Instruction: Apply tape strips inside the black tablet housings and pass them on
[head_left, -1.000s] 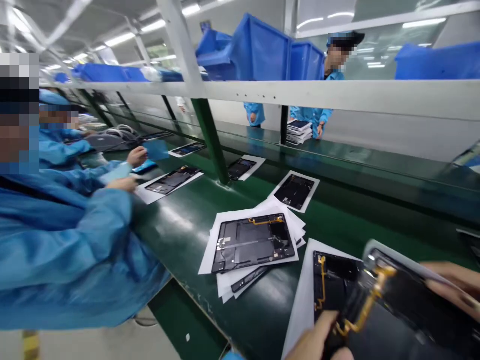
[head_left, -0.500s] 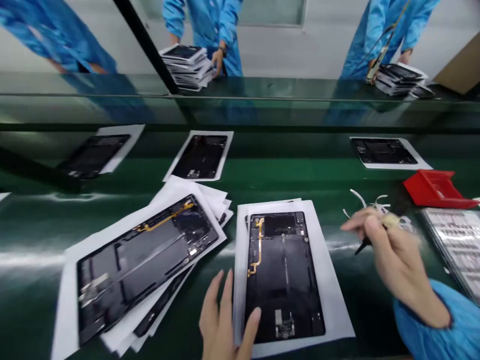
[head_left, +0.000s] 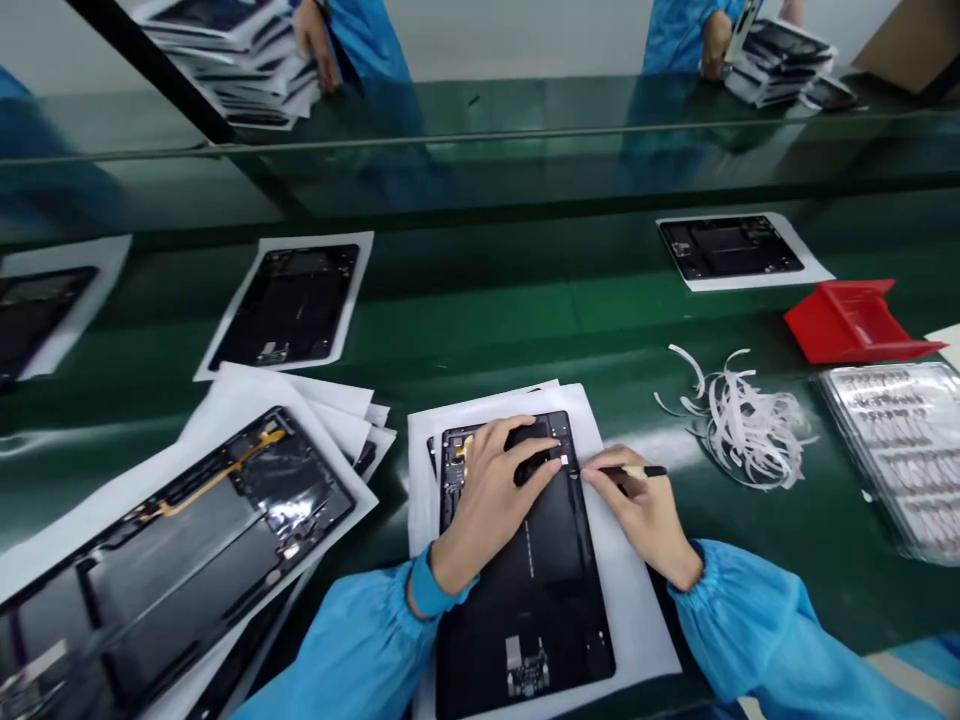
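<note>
My left hand (head_left: 487, 500) lies flat on the upper part of a black tablet back housing (head_left: 525, 620), with its fingers spread near a small white tab (head_left: 564, 460). The housing rests on white paper (head_left: 630, 610). My right hand (head_left: 637, 510) pinches a slim tool (head_left: 626, 471) with a black shaft and pale yellow grip, its tip at the housing's right edge by the tab. To the left, another housing with a gold flex cable (head_left: 187, 530) tops a loose paper stack (head_left: 330, 420).
Curled white strips (head_left: 739, 430), a red tray (head_left: 851, 325) and a clear sheet of labels (head_left: 896, 450) lie right on the green belt (head_left: 480, 310). Other housings sit on paper beyond. Co-workers' hands (head_left: 315, 45) stand by stacked housings (head_left: 780, 70) behind a glass partition (head_left: 480, 170).
My view has settled down onto the belt. My left hand has moved from the housing's lower edge up onto it. My right hand has come left from the white strips to the housing's edge.
</note>
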